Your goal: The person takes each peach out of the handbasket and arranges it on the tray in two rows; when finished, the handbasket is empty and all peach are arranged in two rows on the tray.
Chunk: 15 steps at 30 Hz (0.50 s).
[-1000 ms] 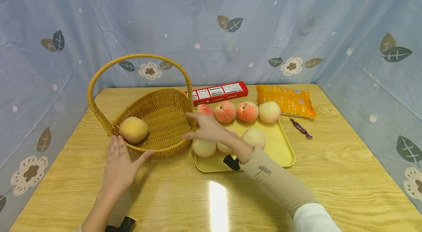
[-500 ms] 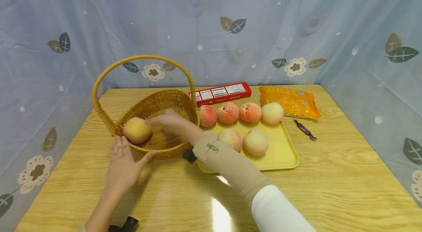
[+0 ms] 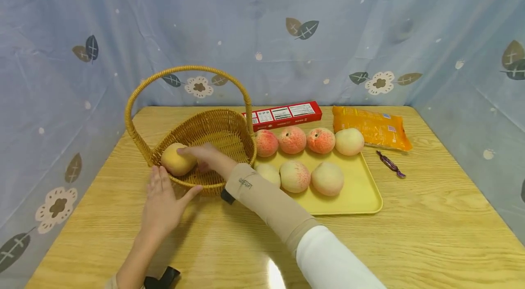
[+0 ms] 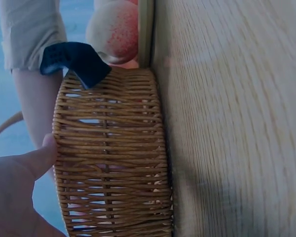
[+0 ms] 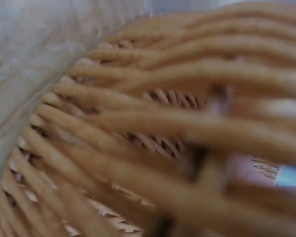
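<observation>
A woven wicker basket (image 3: 227, 122) with a tall arched handle stands at the left of the table. Inside its left end lies a yellow peach (image 3: 175, 162). My right hand (image 3: 210, 156) reaches over the front rim and grips this peach from the right, one finger across its top; the underside of the grip is hidden. Against the basket's front left rim rests my left hand (image 3: 164, 209), fingers straight and thumb spread. The left wrist view shows that thumb (image 4: 48, 145) at the rim of the wicker wall. Blurred wicker (image 5: 138, 128) fills most of the right wrist view.
Right of the basket, a yellow tray (image 3: 361, 193) bears several pink and pale peaches (image 3: 295, 176). Behind are a long red box (image 3: 283, 116) and an orange packet (image 3: 371, 128). A purple-wrapped candy (image 3: 390, 164) lies right of the tray.
My right hand has moved left, from the basket's right rim beside the tray to the yellow peach inside. My left hand stays at the rim. The head view has shifted slightly.
</observation>
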Available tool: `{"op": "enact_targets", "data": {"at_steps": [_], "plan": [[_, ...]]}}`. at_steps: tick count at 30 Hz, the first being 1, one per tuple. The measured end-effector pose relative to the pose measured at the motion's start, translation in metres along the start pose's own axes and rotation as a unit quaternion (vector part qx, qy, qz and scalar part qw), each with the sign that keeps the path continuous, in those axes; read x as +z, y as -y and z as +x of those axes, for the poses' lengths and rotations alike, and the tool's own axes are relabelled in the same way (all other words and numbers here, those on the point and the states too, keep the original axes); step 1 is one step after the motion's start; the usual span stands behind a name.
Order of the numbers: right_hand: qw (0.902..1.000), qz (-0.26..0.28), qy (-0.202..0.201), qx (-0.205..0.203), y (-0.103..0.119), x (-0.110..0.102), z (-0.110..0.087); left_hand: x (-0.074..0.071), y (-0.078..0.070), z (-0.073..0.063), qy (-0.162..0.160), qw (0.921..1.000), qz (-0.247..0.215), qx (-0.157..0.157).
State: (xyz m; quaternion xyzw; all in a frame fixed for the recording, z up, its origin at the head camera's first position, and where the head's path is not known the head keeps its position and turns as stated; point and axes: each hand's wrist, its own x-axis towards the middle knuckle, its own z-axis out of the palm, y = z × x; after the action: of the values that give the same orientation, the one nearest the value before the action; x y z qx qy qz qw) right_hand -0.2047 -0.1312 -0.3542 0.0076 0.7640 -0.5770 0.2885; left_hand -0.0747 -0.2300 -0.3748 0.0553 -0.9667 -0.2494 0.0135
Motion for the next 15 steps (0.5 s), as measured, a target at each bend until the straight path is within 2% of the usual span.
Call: {"op": "enact_targets", "data": {"at_steps": [7,13,15], "plan": [[0.9988,0.049,-0.004,0.005,-0.004,0.005,0.008,0.0,-0.001,-0.001,-0.004,1.0,0.0,0.004],[0.998,0.063,-0.005,-0.002,-0.003,0.01,0.013,-0.001,-0.002,-0.001,-0.004,1.0,-0.001,-0.001],[0.9973,0.071,-0.016,0.003,-0.003,0.012,0.014,-0.001,-0.002,-0.001,-0.001,1.0,-0.001,-0.003]]}}
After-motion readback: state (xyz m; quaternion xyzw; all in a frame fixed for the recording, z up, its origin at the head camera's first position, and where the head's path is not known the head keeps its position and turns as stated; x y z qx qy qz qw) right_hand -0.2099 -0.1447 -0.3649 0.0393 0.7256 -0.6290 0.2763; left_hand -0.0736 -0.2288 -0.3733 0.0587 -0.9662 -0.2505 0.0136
